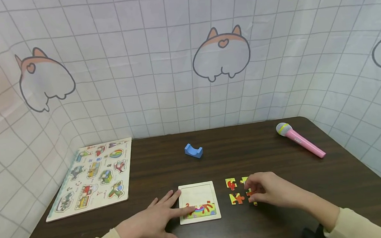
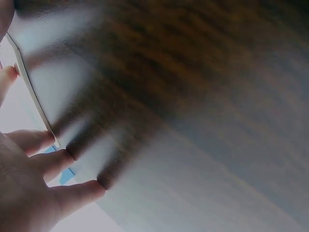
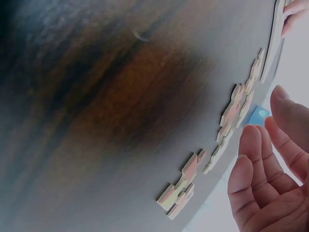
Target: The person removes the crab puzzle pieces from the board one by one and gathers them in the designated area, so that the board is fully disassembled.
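Square pale-wood puzzle tray (image 1: 195, 192) on wood-grain desk (image 1: 160, 167), at 6 o'clock; filled along 6 o'clock edge with yellow-green jigsaw strip (image 1: 203, 211) marked red. Loose red-and-yellow jigsaw pieces (image 1: 237, 198) at tray's 3 o'clock. Left hand (image 1: 155, 218): spread wide, touching strip. Right hand (image 1: 270, 188): over loose pieces, grip narrow, nothing visibly held.

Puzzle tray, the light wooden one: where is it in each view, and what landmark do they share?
Head: puzzle tray low, near centre, between left hand and right hand.
Left wrist: tray at the left edge, upper half, cut off.
Right wrist: tray in the top right, cut off.
Shared landmark: blue block, beyond the tray in head, lower left in left wrist, right of centre in right wrist.
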